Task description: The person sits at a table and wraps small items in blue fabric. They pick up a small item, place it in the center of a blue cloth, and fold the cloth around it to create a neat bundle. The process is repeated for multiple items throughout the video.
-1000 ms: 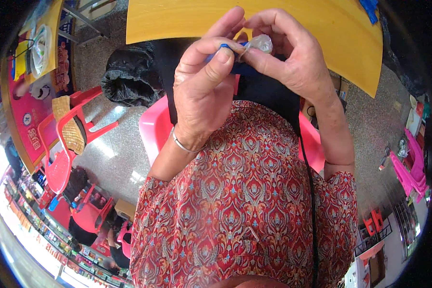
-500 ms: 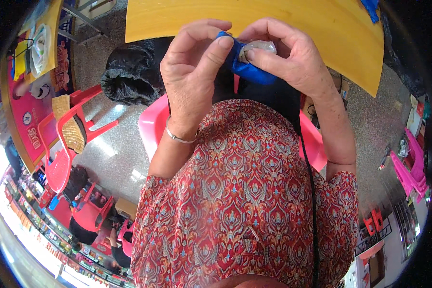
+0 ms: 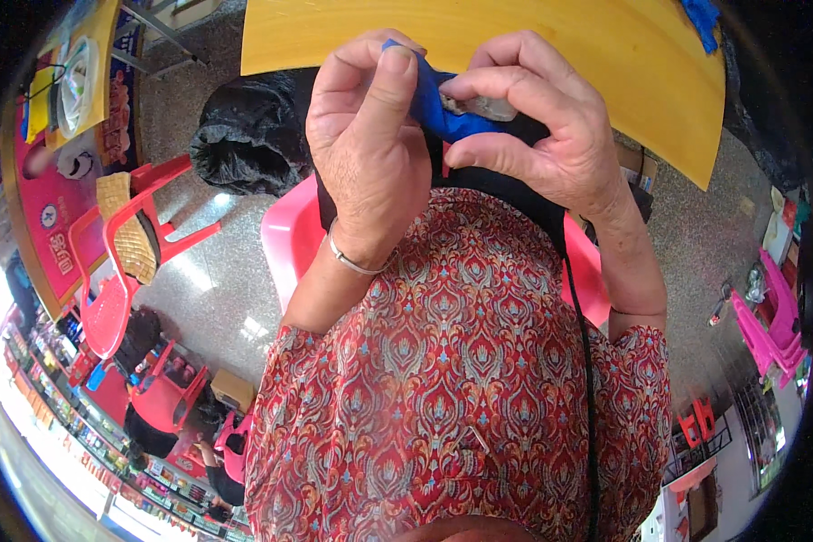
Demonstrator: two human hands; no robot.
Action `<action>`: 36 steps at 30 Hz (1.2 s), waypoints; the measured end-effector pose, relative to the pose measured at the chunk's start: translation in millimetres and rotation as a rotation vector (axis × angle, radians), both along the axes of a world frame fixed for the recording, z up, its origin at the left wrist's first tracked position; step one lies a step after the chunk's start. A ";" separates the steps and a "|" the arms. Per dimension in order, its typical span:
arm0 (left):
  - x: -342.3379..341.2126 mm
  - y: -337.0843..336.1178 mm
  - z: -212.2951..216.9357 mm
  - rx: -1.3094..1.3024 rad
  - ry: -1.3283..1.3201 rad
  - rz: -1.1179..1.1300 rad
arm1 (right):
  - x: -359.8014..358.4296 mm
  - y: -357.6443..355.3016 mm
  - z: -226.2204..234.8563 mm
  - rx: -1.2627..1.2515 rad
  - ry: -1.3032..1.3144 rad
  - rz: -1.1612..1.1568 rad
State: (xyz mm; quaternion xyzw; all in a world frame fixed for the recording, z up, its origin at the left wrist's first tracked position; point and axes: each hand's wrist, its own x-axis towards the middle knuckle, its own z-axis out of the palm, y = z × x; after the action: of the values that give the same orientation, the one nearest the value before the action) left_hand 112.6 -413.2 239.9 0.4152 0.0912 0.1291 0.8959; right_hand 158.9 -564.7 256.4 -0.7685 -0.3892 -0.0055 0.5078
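In front of me, my left hand [image 3: 370, 108] pinches a piece of blue cloth [image 3: 435, 116] between thumb and fingers, near its upper end. The cloth looks folded or pouch-like, with a small greyish bit showing at its edge. A crumpled clear plastic piece [image 3: 491, 107] sticks out beside it. Over this plastic is my right hand [image 3: 546, 126], its thumb spread away from the fingers and its index fingertip touching the edge of the cloth. What the plastic contains I cannot make out. My right hand's other fingers are partly hidden.
A yellow table [image 3: 587, 54] stands just beyond my hands, with another blue cloth piece [image 3: 703, 23] at its far right corner. A black puffy bundle [image 3: 248, 135] lies left of my lap. A pink chair [image 3: 144, 244] stands farther left; pink plastic chairs [image 3: 768, 316] are at right.
My right thumb has come off the plastic and dropped lower, and the fingers have spread. My left hand has turned slightly and shifted left with the blue cloth.
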 end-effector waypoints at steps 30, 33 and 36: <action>-2.2 -3.4 -15.2 -0.219 0.122 -0.268 | 1.2 -2.5 -30.0 0.069 0.145 -0.110; -4.5 -7.1 -13.4 -0.193 0.101 -0.267 | -4.2 2.0 -22.9 0.164 0.268 -0.062; -6.3 -4.2 -12.2 -0.228 0.072 -0.290 | -0.1 -0.3 -24.6 0.236 0.351 0.006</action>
State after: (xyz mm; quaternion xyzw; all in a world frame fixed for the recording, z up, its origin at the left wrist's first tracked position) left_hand 106.3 -417.5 227.6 0.3240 0.0764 -0.0276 0.9426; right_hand 158.9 -564.9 231.9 -0.6916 -0.2936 0.0843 0.6545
